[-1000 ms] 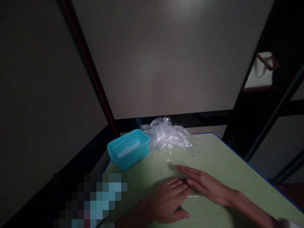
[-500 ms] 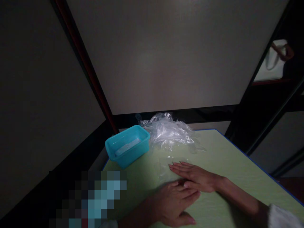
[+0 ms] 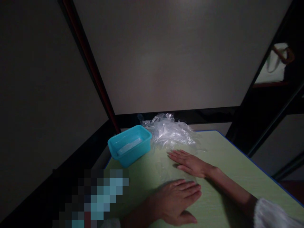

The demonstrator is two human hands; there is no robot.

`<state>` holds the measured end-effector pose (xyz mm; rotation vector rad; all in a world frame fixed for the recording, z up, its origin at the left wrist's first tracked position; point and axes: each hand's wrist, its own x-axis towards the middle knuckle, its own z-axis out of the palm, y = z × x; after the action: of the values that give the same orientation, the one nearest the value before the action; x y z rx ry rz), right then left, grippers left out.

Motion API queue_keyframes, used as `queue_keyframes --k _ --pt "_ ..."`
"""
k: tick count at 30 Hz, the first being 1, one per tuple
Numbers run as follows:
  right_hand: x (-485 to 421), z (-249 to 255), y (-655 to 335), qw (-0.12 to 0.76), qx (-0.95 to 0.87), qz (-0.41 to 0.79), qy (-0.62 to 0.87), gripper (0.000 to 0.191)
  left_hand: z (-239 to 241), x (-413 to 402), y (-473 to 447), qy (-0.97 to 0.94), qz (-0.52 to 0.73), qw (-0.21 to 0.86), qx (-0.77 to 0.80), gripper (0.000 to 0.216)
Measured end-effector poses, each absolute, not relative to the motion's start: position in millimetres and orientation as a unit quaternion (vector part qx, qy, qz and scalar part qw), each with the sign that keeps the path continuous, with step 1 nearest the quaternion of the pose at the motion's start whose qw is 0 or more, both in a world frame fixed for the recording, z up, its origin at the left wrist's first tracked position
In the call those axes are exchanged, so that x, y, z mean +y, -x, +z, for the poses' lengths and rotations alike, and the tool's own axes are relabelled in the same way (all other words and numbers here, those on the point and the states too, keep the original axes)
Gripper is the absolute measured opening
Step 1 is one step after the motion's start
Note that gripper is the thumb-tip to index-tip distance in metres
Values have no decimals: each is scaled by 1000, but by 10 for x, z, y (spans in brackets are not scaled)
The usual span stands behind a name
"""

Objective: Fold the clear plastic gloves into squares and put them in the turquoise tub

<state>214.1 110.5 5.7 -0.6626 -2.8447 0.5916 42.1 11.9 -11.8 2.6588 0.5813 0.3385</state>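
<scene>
A clear plastic bag (image 3: 167, 169) lies flat on the pale green table, its outline faint. My left hand (image 3: 178, 201) rests palm down at the bag's near edge, fingers stretched out to the right. Across the bag's far part lies my right hand (image 3: 188, 163), flat, with its thumb apart from the fingers. Neither hand grips anything. Beyond the fingertips is a loose heap of crumpled clear plastic bags (image 3: 172, 131). To the left of that heap stands a turquoise plastic basket (image 3: 136, 155) with some flat clear plastic inside.
The table (image 3: 228, 158) has a blue edge and stands against a grey panel (image 3: 166, 63). A white bag (image 3: 273, 68) with a brown handle sits on a shelf at the upper right. The lower left is pixelated.
My right hand has slid away from me across the plastic bag, apart from my left hand. My left hand has stayed nearly in place. The view has shifted slightly.
</scene>
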Motion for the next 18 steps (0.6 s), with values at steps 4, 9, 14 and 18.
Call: queue_keyframes --k 4,9,14,18 --pt "900 94 -1989 61 -961 231 136 47 -167 117 -422 -946 112 203 228 68" --pt "941 -10 -1873 54 -953 258 146 51 -143 108 -433 -945 114 207 225 68" --pt "1172 -81 -1783 81 -944 270 169 54 -21 109 -427 -953 93 196 211 65" --pt "1231 -70 -1764 125 -930 282 198 54 34 107 -406 -961 73 171 207 63"
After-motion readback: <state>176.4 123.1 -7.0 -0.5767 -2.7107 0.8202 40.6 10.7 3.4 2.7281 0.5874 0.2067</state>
